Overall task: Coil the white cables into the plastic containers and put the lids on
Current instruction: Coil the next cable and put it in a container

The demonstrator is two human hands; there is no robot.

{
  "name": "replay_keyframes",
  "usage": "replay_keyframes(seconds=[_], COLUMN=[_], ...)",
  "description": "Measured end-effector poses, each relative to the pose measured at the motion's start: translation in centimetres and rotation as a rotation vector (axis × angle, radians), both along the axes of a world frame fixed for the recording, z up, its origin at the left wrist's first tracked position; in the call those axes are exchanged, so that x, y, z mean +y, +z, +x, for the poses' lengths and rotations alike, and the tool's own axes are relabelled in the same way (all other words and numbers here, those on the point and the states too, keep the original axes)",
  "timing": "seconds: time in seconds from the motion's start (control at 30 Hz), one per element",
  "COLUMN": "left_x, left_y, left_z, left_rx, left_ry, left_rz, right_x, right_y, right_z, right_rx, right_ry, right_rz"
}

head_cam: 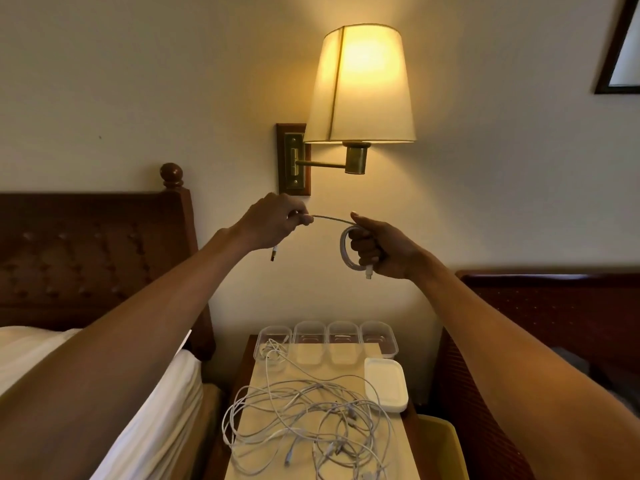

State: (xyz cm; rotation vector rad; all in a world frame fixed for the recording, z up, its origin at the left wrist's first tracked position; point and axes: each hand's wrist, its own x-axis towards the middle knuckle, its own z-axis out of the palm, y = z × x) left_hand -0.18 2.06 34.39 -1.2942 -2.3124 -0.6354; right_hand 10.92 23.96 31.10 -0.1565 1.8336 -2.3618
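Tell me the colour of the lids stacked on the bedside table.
White. The head view shows the lids best, beside the clear containers.

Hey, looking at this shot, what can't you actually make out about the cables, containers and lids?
All in the head view:
Held cable: loop count, partly covered by the right hand.
Pile: number of cables, tangled, thin, and cut off by the bottom edge.
Lids: how many are stacked, edges too small.
Frame: mostly cut off by the right edge.
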Motion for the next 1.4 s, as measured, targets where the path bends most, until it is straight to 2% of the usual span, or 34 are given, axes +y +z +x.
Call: replay_keyframes(seconds=[0.13, 0.23, 0.33, 0.47, 0.5, 0.53, 0.6, 0.63, 0.73, 0.8, 0.97, 1.03, 1.17, 1.23, 1.4], left_x=[-1.4, -2.0, -1.5, 0.6, 1.2, 1.6, 2.4, 2.6, 3.2, 3.6, 4.7, 5.2, 5.4, 5.4, 5.3], left_y=[-1.9, -2.9, -3.4, -4.0, -4.1, -4.2, -4.3, -4.1, -3.2, -2.6, -2.8, -3.1, -3.0, -3.1, -3.9], left_z=[-1.1, -2.1, -2.0, -0.4, 0.0, 0.4, 1.1, 1.5, 2.3, 2.5, 2.8, 2.9, 3.0, 2.7, 2.5], left_rx=[-0.038, -0.135, -0.207, -0.103, -0.171, -0.32, -0.756, -0.918, -1.176, -1.215, -1.184, -1.15, -1.261, -1.259, -1.322], left_ry=[0.109, 0.203, 0.304, 0.484, 0.463, 0.394, 0.183, 0.09, -0.086, -0.135, -0.078, -0.035, -0.067, -0.036, -0.005], left_rz=[-0.062, -0.124, -0.245, -0.42, -0.394, -0.311, -0.072, 0.07, 0.521, 0.686, 0.755, 0.762, 0.75, 0.717, 0.659], right_x=[0.2, -0.1, -0.4, -1.0, -1.2, -1.3, -1.4, -1.3, -1.1, -1.0, -1.4, -1.6, -1.5, -1.1, -0.6], right_y=[-0.3, -0.7, -1.1, -1.1, -1.0, -0.9, -0.8, -0.8, -1.1, -1.4, -1.9, -2.0, -2.0, -2.3, -2.9], right_z=[-0.1, -0.4, -0.7, -0.9, -0.9, -0.9, -1.0, -1.0, -1.0, -1.1, -1.4, -1.6, -1.6, -1.6, -1.6], right_rx=[-0.008, -0.025, -0.026, -0.01, -0.006, 0.0, 0.006, 0.005, 0.006, 0.011, 0.035, 0.045, 0.054, 0.06, 0.063], right_ry=[-0.02, -0.019, -0.007, 0.037, 0.043, 0.043, 0.037, 0.038, 0.041, 0.029, 0.023, 0.04, -0.046, -0.105, -0.11], right_rz=[-0.021, -0.053, -0.06, -0.122, -0.144, -0.165, -0.209, -0.232, -0.273, -0.283, -0.298, -0.317, -0.277, -0.241, -0.216])
